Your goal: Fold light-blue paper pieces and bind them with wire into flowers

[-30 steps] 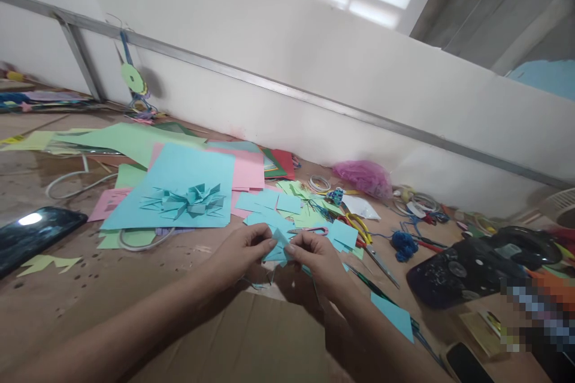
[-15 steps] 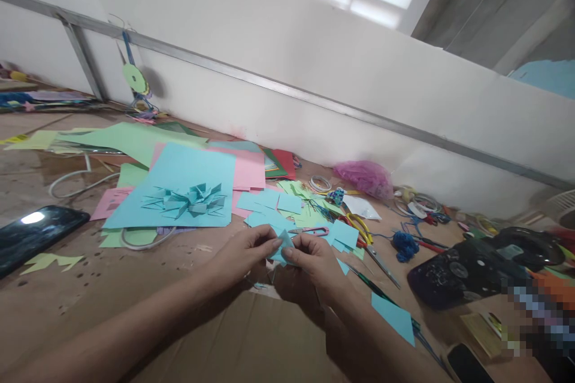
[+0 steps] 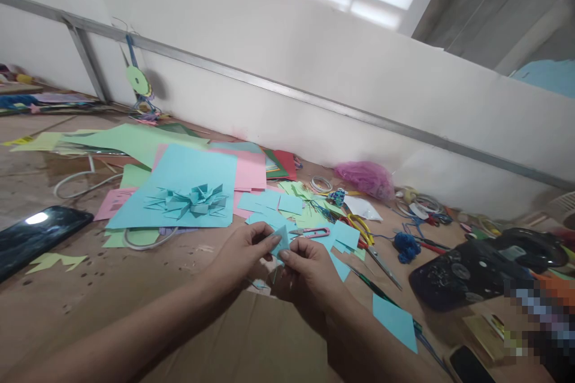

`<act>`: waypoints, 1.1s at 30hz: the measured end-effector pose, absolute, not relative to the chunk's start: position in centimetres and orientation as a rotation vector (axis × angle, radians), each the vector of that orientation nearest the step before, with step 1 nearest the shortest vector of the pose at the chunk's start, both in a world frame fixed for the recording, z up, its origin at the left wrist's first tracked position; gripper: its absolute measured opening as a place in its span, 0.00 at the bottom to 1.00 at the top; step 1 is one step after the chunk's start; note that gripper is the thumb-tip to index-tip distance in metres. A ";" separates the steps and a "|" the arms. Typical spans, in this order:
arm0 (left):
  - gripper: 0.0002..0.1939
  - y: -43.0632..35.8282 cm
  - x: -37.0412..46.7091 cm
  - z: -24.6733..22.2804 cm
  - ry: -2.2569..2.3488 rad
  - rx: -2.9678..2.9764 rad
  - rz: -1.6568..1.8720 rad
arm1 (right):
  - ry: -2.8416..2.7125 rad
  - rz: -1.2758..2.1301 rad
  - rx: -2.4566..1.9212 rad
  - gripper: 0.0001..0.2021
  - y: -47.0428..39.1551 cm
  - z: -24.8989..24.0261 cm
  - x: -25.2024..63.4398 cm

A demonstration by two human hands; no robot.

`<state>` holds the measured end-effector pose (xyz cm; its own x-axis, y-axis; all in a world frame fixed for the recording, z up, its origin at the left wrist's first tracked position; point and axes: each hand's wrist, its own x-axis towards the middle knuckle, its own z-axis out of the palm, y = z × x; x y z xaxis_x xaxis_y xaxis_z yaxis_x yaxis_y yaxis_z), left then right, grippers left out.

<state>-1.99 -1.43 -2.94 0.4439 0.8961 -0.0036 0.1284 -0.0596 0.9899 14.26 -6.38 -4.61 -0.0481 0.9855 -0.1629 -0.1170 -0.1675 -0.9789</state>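
Observation:
Between my two hands is a small folded piece of light blue paper. My left hand pinches its left side between thumb and fingers. The fingertips of my right hand close on its lower right edge. Just behind my hands lie pink-handled snips and loose light blue paper squares. To the left, several folded blue paper pieces rest in a cluster on a large light blue sheet.
A black phone lies at the left. Yellow-handled scissors, a blue pompom, a dark case and a blue square are at the right. A pink plastic bag sits by the white wall.
The folded paper is turned and shows more of its face. My right fingertips have shifted slightly down its edge. The view has moved a little.

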 end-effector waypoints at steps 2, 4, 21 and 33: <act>0.15 -1.4 -2.0 -3.0 0.949 1.517 0.830 | -1.086 1.452 -1.207 0.16 -6.4 -4.6 14.2; 0.15 -1.3 -2.1 -2.9 0.957 1.514 0.837 | -1.122 1.466 -1.223 0.17 -6.4 -4.1 14.2; 0.19 -0.5 -3.6 -1.4 0.941 1.161 0.549 | -1.682 0.827 -1.193 0.16 -6.6 -2.5 15.6; 0.17 -1.4 -3.4 -2.0 0.873 1.134 0.484 | -1.645 0.853 -1.153 0.14 -6.8 -2.4 15.1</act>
<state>-3.36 -1.38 -1.95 0.5897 0.7275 -0.3506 0.0878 0.3737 0.9234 15.08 -6.78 -2.43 -0.1352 0.9470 0.2915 0.3071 0.3198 -0.8963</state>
